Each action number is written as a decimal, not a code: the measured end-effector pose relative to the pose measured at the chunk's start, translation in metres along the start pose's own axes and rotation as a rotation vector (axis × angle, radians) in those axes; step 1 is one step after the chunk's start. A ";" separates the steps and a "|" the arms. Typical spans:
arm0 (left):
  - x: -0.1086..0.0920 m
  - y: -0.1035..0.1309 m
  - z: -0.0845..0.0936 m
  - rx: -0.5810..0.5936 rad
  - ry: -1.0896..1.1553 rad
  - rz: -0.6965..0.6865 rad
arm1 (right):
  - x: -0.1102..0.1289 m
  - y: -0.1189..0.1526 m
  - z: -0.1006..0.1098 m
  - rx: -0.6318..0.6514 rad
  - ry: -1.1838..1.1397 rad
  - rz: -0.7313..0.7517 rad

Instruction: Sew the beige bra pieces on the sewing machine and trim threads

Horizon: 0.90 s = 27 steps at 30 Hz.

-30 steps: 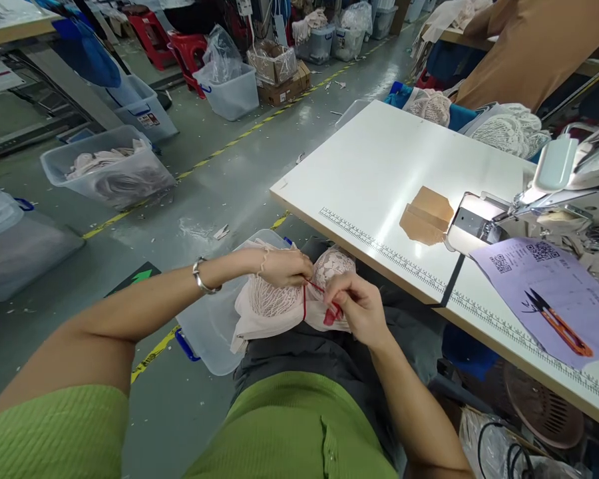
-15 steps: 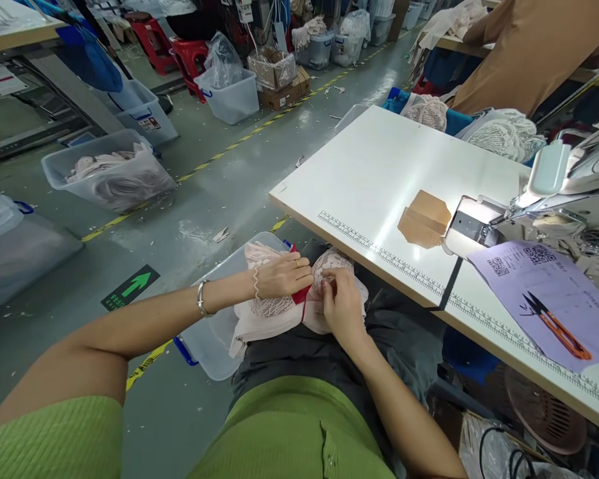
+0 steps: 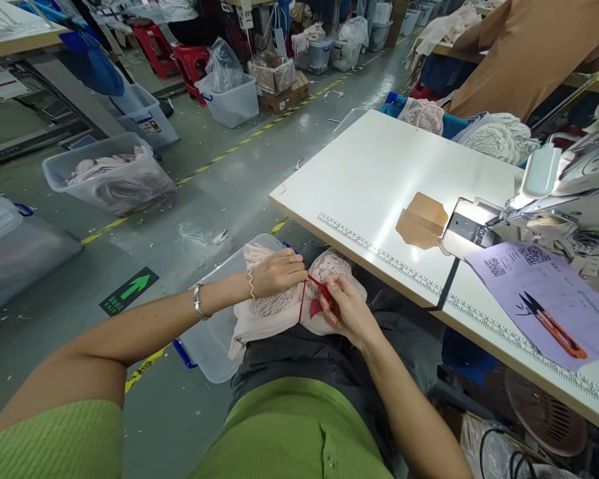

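A bundle of pale pink lace pieces (image 3: pixel 274 319) lies across my lap, with a rounded lace cup (image 3: pixel 332 263) at its right. Around its middle runs a narrow red fabric strip (image 3: pixel 302 305). My left hand (image 3: pixel 279 273) is closed above the bundle, its fingertips pinching the strip where it comes up. To the right, my right hand (image 3: pixel 347 306) grips the wider part of the same strip, which is stretched short and taut between both hands. Whether there is a knot in it cannot be seen.
A clear plastic bin (image 3: pixel 214 346) stands beside my left leg. On the white table (image 3: pixel 344 173) are a sewing machine (image 3: pixel 544 179), brown cardboard (image 3: pixel 422 219), a purple paper (image 3: pixel 509 279) and orange thread snips (image 3: pixel 554 326). Another bin (image 3: pixel 110 173) holds fabric pieces on the floor.
My right hand has moved slightly down and right, drawing the red strip out from the bundle. My left hand stays nearly in place, and more of the strip shows between the hands.
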State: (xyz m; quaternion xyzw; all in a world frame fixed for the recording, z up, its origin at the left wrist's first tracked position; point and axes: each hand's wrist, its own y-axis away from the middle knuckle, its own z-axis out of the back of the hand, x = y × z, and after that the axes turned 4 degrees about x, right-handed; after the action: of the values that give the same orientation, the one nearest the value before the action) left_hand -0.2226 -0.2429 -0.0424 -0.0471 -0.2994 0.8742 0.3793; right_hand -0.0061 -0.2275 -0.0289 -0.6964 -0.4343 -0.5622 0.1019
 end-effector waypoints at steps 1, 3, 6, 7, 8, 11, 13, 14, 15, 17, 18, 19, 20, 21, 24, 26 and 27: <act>-0.001 -0.001 -0.001 -0.007 -0.005 -0.018 | -0.001 0.000 0.000 0.010 0.052 0.000; -0.001 -0.002 0.000 0.011 0.006 -0.041 | -0.005 0.000 0.000 -0.003 0.277 0.076; 0.009 0.000 0.003 0.162 0.182 0.019 | -0.011 0.010 0.003 -0.133 0.660 0.278; 0.015 0.001 0.004 0.243 0.286 0.074 | -0.014 0.017 0.004 -0.170 0.740 0.329; 0.021 0.002 0.006 0.333 0.396 0.150 | -0.017 0.026 0.006 -0.172 0.798 0.366; 0.045 0.010 0.005 0.547 0.605 0.399 | -0.029 0.063 0.011 0.063 0.979 0.440; 0.058 0.015 0.000 0.590 0.624 0.501 | -0.041 0.089 0.015 0.277 1.083 0.387; 0.063 0.017 -0.004 0.598 0.624 0.525 | -0.047 0.100 0.018 0.336 1.095 0.324; 0.066 0.019 -0.007 0.604 0.627 0.539 | -0.054 0.108 0.020 0.364 1.070 0.258; 0.069 0.019 -0.010 0.627 0.656 0.563 | -0.068 0.118 0.025 0.324 0.902 0.138; 0.070 0.018 -0.009 0.635 0.674 0.572 | -0.076 0.119 0.027 0.248 0.759 0.072; 0.069 0.015 -0.005 0.639 0.692 0.581 | -0.083 0.117 0.028 0.143 0.581 -0.005; 0.069 0.012 0.000 0.640 0.715 0.584 | -0.091 0.113 0.029 0.024 0.379 -0.093; 0.067 0.009 0.006 0.644 0.742 0.573 | -0.097 0.108 0.030 -0.096 0.171 -0.179; 0.057 -0.001 0.021 0.655 0.728 0.479 | -0.110 0.090 0.032 -0.212 -0.219 -0.337; 0.043 -0.007 0.022 0.629 0.598 0.503 | -0.109 0.079 0.032 -0.036 -0.214 -0.398; 0.034 -0.009 0.019 0.599 0.521 0.562 | -0.105 0.074 0.033 0.080 -0.176 -0.429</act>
State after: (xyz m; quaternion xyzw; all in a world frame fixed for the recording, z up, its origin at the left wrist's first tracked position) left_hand -0.2472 -0.2241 -0.0169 -0.2322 0.0949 0.9496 0.1880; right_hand 0.0711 -0.3034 -0.1062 -0.6301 -0.6014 -0.4903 -0.0307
